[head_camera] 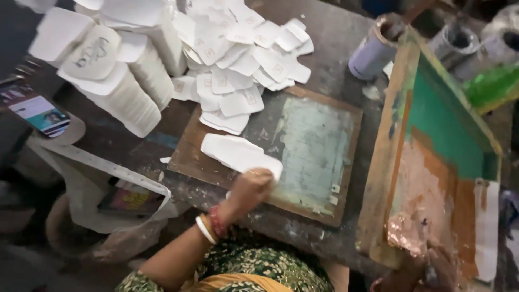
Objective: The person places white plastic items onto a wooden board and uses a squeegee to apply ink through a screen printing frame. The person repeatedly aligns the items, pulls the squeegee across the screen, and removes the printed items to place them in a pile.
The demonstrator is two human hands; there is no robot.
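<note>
My left hand point(250, 189), with bangles at the wrist, grips a small stack of white shaped paper pieces point(238, 153) lying on the left part of a wooden printing board point(189, 157). The board's pale grey-green printing patch point(316, 151) lies bare to the right of the stack. My right hand point(427, 265), smeared with ink, holds the near edge of a wooden-framed printing screen point(432, 162) that stands tilted up at the right, its mesh green above and orange-pink below.
Printed white pieces point(243, 59) lie fanned at the back of the dark worktable point(330, 32). Tall stacks of blank pieces point(124, 86) lean at back left. A phone point(40, 113) lies at far left, a plastic bag point(97, 184) below it, tins point(373, 51) at back right.
</note>
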